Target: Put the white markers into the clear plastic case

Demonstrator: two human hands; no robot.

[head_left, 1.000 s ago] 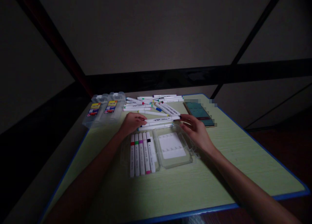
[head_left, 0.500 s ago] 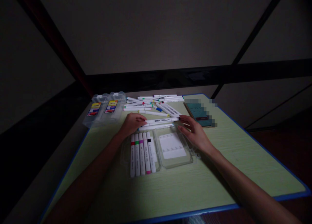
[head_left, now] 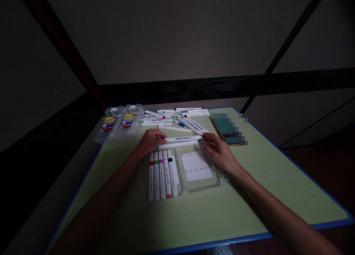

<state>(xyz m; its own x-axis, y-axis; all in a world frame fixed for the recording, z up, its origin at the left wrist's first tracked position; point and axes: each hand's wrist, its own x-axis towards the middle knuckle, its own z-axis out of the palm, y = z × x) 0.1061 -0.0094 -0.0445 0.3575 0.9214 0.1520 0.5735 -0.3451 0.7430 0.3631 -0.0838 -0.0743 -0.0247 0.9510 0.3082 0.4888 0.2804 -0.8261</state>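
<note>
A white marker [head_left: 183,138] with a dark right end lies crosswise between my hands. My left hand [head_left: 151,139] pinches its left end with closed fingers. At the other end, the fingertips of my right hand [head_left: 219,149] are at the dark tip, the thumb lower and a little apart. Just below it is another white marker [head_left: 177,144] with a light-blue end. Nearer to me, an open clear plastic case [head_left: 201,190] holds several upright-laid markers [head_left: 162,177] side by side in its left half, with red, green, purple, pink and black bands. A white insert [head_left: 196,166] shows in the right half.
Several loose white markers [head_left: 191,125] lie in a pile at the back of the pale green table [head_left: 235,210]. Two clear cases [head_left: 119,127] with yellow labels stand at the back left. A flat teal object [head_left: 227,131], partly pixelated, lies at the right.
The marker between my hands has come down slightly toward me, close to the light-blue-ended one. My right hand has shifted a little to the left; my left hand stays nearly still.
</note>
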